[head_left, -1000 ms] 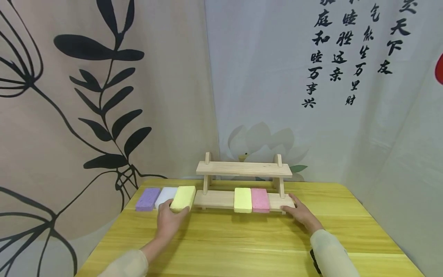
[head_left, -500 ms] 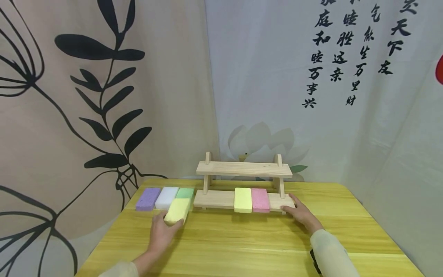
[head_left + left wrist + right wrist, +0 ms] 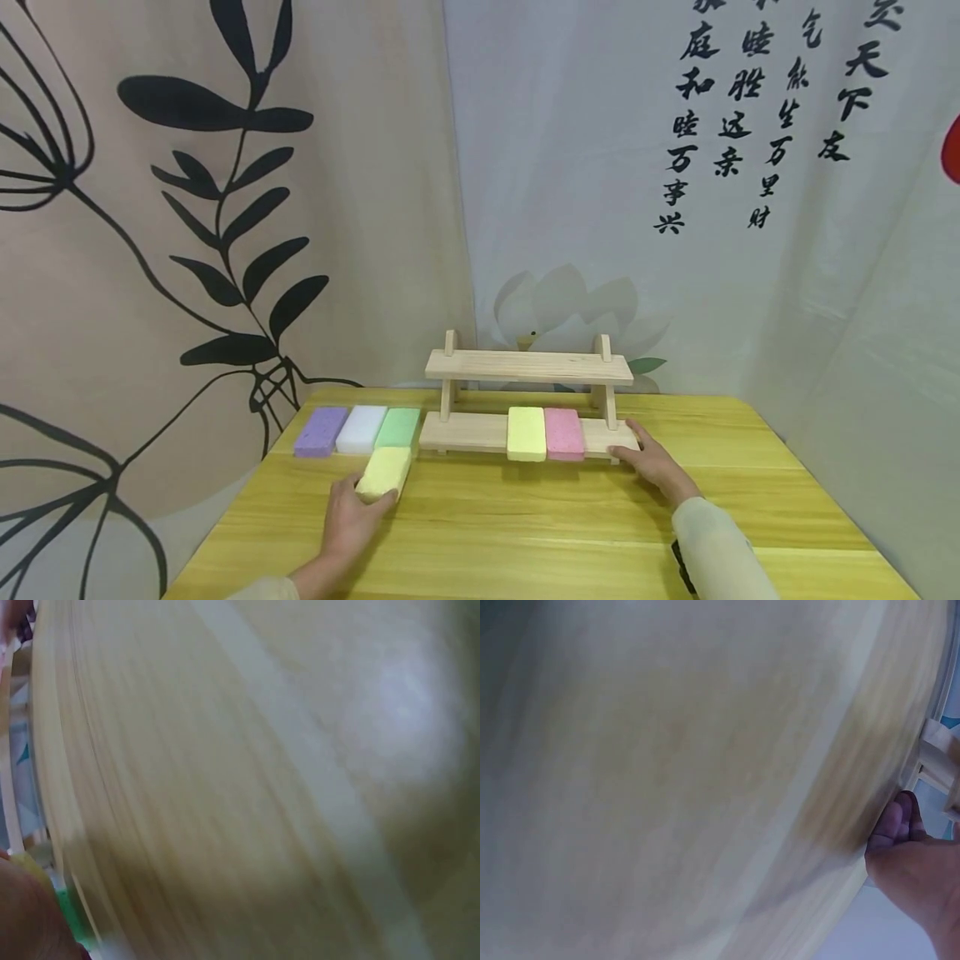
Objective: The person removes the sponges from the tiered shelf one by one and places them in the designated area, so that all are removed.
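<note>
My left hand [image 3: 352, 518] pinches a pale yellow sponge [image 3: 386, 471] by its sides, just in front of a green sponge [image 3: 399, 427]. Whether the yellow sponge touches the table cannot be told. To the left of the green one lie a white sponge [image 3: 362, 428] and a purple sponge [image 3: 321, 431]. My right hand [image 3: 657, 464] grips the right end of the lower board of a two-tier wooden rack [image 3: 463, 432]. On that board, side by side, sit a second yellow sponge [image 3: 527, 433] and a pink sponge [image 3: 564, 433].
The rack's upper board [image 3: 528, 365] carries no sponge. The wooden table [image 3: 480, 533] reaches back to a printed cloth [image 3: 375, 208] behind the rack. Both wrist views mostly show blurred tabletop.
My left hand has drawn the yellow sponge toward me, from over the green sponge to in front of it, uncovering the green one. My right hand stays at the rack's end.
</note>
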{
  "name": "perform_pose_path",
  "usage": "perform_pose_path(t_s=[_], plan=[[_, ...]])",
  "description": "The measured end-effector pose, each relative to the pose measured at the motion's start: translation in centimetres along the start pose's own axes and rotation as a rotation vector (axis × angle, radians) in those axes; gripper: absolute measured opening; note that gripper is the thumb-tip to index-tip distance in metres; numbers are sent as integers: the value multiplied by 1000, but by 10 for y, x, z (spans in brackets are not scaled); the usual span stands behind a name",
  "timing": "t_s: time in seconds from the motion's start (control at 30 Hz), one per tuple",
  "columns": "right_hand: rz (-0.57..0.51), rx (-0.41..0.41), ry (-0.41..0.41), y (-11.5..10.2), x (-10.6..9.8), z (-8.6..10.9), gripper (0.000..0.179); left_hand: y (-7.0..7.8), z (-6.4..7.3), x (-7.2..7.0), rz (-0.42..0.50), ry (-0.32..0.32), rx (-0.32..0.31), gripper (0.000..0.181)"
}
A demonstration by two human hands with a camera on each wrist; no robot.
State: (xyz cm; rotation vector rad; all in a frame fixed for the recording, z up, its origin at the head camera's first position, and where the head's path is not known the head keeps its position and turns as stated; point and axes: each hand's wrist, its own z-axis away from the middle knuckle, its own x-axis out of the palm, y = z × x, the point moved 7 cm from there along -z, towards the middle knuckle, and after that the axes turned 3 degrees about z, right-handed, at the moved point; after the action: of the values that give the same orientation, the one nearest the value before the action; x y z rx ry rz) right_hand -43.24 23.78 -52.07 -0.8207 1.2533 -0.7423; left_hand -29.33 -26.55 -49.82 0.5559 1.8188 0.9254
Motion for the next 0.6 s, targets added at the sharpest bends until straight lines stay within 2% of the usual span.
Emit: perform_pose_path(t_s=[0.13, 0.27, 0.37, 0.6], plan=[[-7, 8, -4, 4, -1, -4, 108, -6, -1, 0, -13, -14, -28, 80], [31, -8, 9, -7, 0, 4, 98, -12, 0, 1, -32, -25, -36, 82], [42, -13, 13, -12, 1, 7, 94, -14, 1, 1, -48, -23, -30, 82], [33, -3, 15, -8, 2, 5, 92, -13, 0, 2, -86, -21, -26, 81]])
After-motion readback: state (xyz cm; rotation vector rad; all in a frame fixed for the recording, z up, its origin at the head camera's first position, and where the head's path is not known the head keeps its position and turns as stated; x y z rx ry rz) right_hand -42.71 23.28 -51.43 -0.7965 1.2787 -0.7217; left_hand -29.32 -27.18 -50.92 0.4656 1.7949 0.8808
